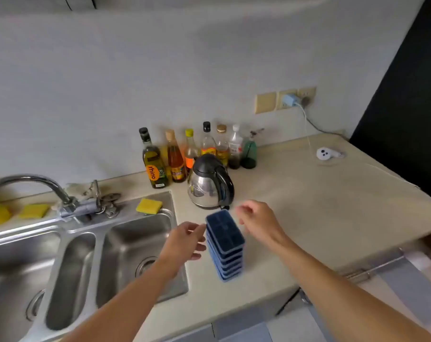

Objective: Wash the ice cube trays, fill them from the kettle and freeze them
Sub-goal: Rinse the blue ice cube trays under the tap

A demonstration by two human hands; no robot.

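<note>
On the rim of the sink [125, 238] lie two yellow sponges [149, 206]. The left hand [184, 240] is relaxed and holds nothing. One stack of blue ice cube trays [225, 245], about six of them, stands just beside it at 3 o'clock. Seven bottles [155, 166] and one kettle [209, 183] stand at 12 o'clock of the stack. The right hand [256, 218], loosely curled and empty, hovers at the stack's 2 o'clock.

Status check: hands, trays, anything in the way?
Both open: left hand, right hand, flanking tray stack. Stack upright on counter, not gripped. Close behind it, kettle.
</note>
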